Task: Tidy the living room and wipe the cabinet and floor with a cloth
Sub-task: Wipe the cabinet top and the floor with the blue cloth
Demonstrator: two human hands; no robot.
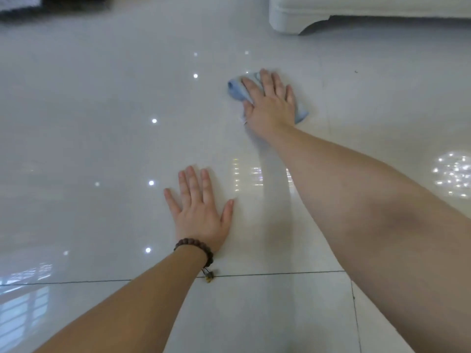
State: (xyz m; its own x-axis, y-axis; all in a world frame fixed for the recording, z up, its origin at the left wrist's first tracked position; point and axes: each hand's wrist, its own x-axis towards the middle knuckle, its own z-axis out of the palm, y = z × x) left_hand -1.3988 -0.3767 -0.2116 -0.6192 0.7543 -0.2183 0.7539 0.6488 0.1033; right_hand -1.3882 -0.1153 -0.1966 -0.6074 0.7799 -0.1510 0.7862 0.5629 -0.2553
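On the glossy floor (102, 103), your right hand (270, 103) presses flat, fingers spread, on the blue cloth (235, 90); your left hand (201, 212) rests splayed.

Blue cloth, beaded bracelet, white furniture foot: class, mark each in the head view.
blue cloth (235, 90), head view, bunched left end beside the fingers
beaded bracelet (195, 247), head view, beads across the left wrist
white furniture foot (288, 20), head view, curved lower corner

We count two hands: our left hand (200, 212) and our right hand (269, 103). One blue cloth (235, 89), one beaded bracelet (197, 248), one white furniture foot (290, 21), one tiled floor (102, 123).
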